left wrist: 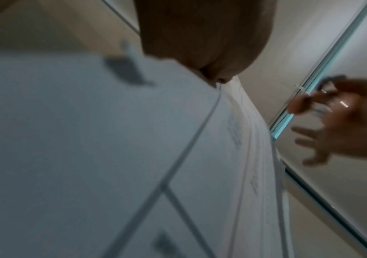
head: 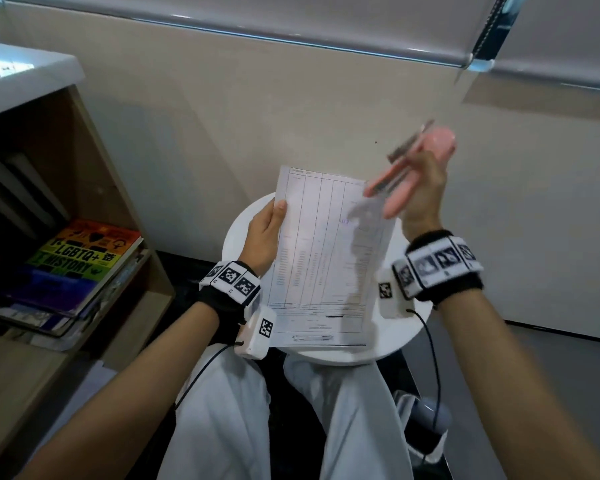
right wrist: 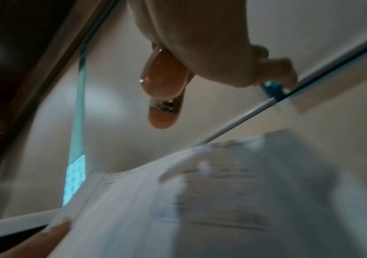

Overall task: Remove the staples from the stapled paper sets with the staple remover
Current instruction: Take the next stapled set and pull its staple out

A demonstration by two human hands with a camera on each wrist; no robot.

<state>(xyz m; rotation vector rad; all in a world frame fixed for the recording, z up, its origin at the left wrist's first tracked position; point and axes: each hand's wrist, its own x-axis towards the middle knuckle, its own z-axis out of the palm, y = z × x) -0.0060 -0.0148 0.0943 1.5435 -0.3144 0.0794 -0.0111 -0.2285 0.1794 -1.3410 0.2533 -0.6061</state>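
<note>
Left hand pinches the stapled paper set upright by its left edge above a white stool, while the right hand grips a blurred pink staple remover just beside the sheet's top-right corner, probably where the staple sits.

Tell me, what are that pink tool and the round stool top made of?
The pink staple remover looks like glossy moulded plastic, with highlights on its rounded body, around dull grey metal blades. The round stool top seems smooth white plastic or painted wood; its even sheen leaves that open.
</note>
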